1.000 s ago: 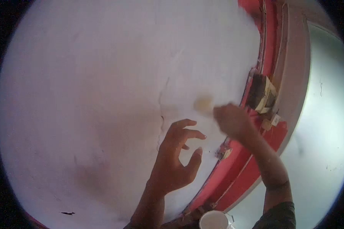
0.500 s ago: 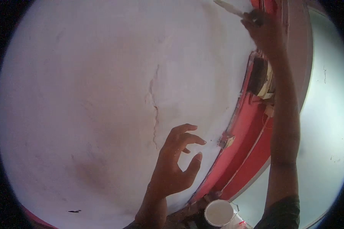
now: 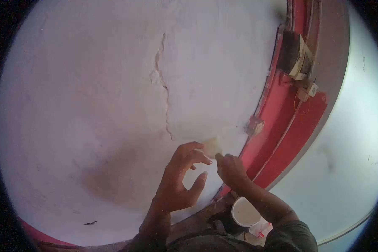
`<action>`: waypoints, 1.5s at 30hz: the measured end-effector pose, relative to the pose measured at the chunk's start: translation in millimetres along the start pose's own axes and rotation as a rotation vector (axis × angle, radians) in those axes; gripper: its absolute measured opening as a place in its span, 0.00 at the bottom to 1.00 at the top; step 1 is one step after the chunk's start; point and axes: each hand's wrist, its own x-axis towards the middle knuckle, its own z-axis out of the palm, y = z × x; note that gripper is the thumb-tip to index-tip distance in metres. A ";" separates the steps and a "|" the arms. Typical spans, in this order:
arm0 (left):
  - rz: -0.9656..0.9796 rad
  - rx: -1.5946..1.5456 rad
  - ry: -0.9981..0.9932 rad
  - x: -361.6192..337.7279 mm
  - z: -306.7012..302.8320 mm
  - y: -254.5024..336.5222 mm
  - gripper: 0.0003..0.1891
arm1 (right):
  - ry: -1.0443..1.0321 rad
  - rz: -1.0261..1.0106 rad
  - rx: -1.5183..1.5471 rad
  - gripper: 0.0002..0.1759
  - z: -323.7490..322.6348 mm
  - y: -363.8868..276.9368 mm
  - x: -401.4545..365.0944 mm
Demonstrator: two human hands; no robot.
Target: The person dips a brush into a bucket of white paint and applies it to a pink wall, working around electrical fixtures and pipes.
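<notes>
My left hand (image 3: 180, 178) is raised before the white wall (image 3: 92, 84), its fingers curved and apart with nothing between them. To its right, my right hand (image 3: 232, 171) is closed round a pale, flat scraper-like tool (image 3: 212, 147), blurred, whose broad part is close to the left fingertips. Whether the tool touches the wall I cannot tell. Above both hands a jagged crack (image 3: 166, 90) runs down the wall.
A red band (image 3: 277, 122) with a dark opening (image 3: 289, 52), a small box (image 3: 255, 125) and a cable borders the wall at the right. Below my right forearm is a white bucket (image 3: 245, 212). A small dark mark (image 3: 90, 223) shows at lower left.
My right hand has come down from the upper right with the tool, to beside my left hand. My left hand has shifted slightly left. The view has moved, so the crack appears higher.
</notes>
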 end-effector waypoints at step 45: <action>-0.345 -0.235 0.025 -93.3 17.7 -17.7 0.12 | -0.360 0.568 1.181 0.25 -42.5 -9.7 49.0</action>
